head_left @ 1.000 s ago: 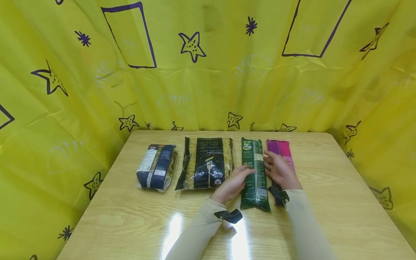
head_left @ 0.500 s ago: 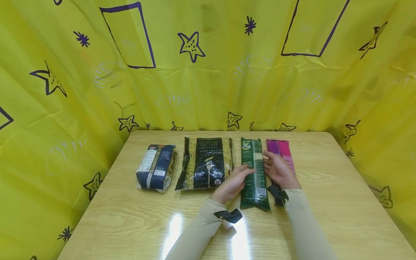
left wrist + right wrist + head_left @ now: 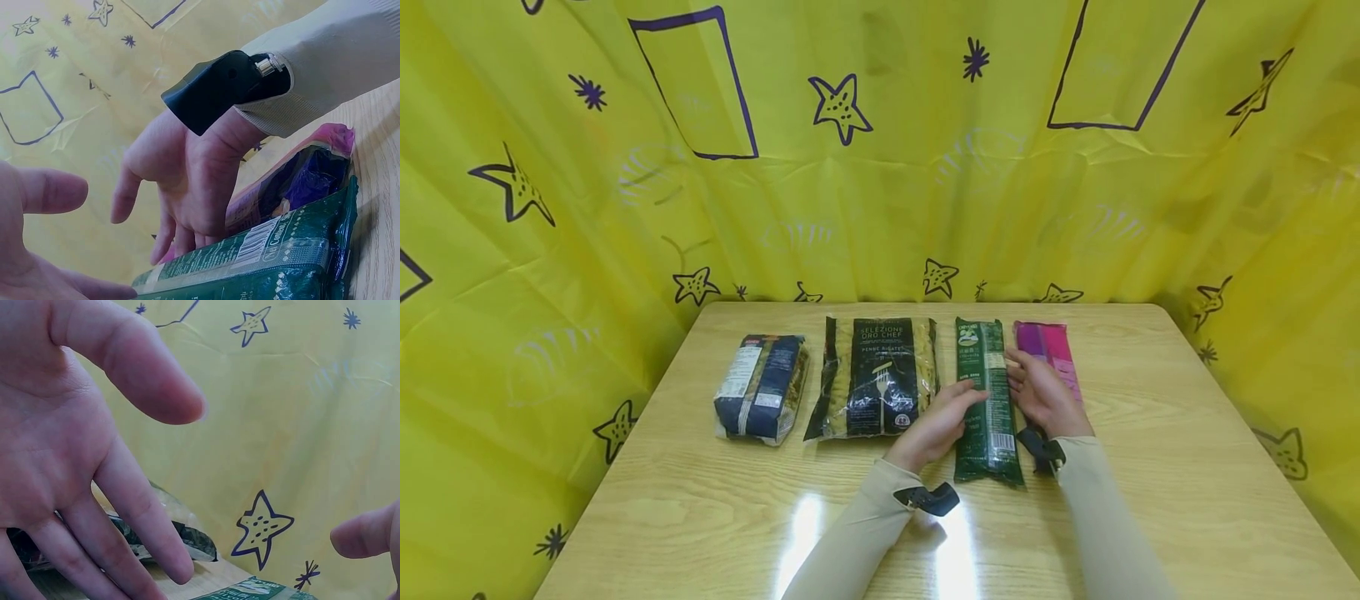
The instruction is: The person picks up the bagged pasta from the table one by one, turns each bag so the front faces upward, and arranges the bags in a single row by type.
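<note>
- Seemingly set: blue pack (image 3: 763, 387), black pack (image 3: 883, 375), pink pack (image 3: 1058, 343), rowed mid-frame.
- Green pack (image 3: 983, 437), right of centre: flat, between left hand (image 3: 934, 425), right hand (image 3: 1047, 396); grips unclosed.
- What's left: unclear.

A long, slim, dark-green packet (image 3: 988, 417) lies flat on the wooden table (image 3: 662, 517), running front to back between the black pasta bag (image 3: 880, 375) and the pink packet (image 3: 1054, 342). Pale print marks its glossy upper face, a barcode (image 3: 1003, 442) near its closer end.
</note>
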